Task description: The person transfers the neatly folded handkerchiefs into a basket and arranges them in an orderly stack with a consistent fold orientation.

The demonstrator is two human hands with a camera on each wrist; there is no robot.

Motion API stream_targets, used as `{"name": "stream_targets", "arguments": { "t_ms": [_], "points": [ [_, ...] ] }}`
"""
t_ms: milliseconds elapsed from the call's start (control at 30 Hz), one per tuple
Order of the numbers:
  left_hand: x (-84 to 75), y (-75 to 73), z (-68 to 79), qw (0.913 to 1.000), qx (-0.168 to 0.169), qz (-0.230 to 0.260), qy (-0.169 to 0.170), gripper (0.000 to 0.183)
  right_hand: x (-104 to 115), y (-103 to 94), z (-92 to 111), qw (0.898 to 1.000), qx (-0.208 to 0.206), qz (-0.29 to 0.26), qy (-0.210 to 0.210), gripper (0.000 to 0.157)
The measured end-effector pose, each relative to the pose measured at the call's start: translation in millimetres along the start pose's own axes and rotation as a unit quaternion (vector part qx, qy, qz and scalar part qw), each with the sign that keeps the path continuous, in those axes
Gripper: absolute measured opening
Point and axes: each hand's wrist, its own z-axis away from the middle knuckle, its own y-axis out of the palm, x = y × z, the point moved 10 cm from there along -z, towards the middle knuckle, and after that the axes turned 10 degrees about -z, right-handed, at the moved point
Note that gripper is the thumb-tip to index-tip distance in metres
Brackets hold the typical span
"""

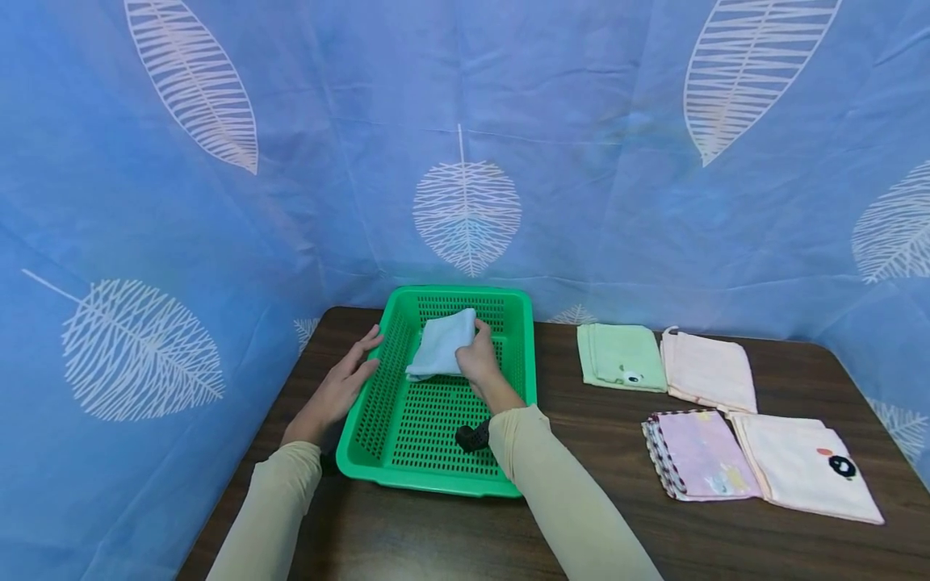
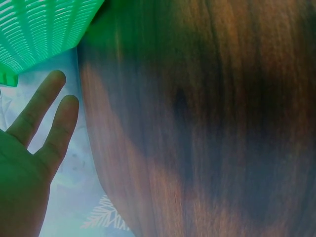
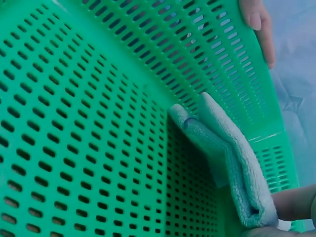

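Observation:
My right hand [image 1: 479, 361] pinches a folded light blue towel [image 1: 443, 343] inside the green plastic basket [image 1: 436, 482]. In the right wrist view the towel [image 3: 237, 158] stands on edge, its folded layers showing, with thumb and finger at its near end. The towel's far end lies close to the basket's side wall. My left hand [image 1: 341, 387] is at the basket's left rim, fingers extended along the outside. The left wrist view shows two fingers [image 2: 61, 116] straight and spread near the basket wall [image 2: 44, 29].
To the right on the dark wooden table [image 1: 581, 452] lie folded towels: a green one [image 1: 621, 355], a pale pink one [image 1: 708, 371], a purple one with a checked edge [image 1: 705, 456], and a cream one [image 1: 799, 464]. A blue leaf-print cloth [image 1: 581, 202] hangs behind.

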Motion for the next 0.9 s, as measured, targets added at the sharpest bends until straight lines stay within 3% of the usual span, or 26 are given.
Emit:
{"name": "stream_targets", "arguments": {
  "t_ms": [733, 900],
  "points": [
    [1.5, 1.6, -1.1, 0.9999, 0.011, 0.006, -0.004, 0.052, -15.3, 2.6, -5.5, 0.998, 0.004, 0.042, 0.036, 0.077],
    [1.4, -1.1, 0.2, 1.0, 0.0, 0.003, 0.0, 0.051, -13.2, 3.9, -5.6, 0.995, 0.005, 0.093, 0.025, 0.079]
  ]
}}
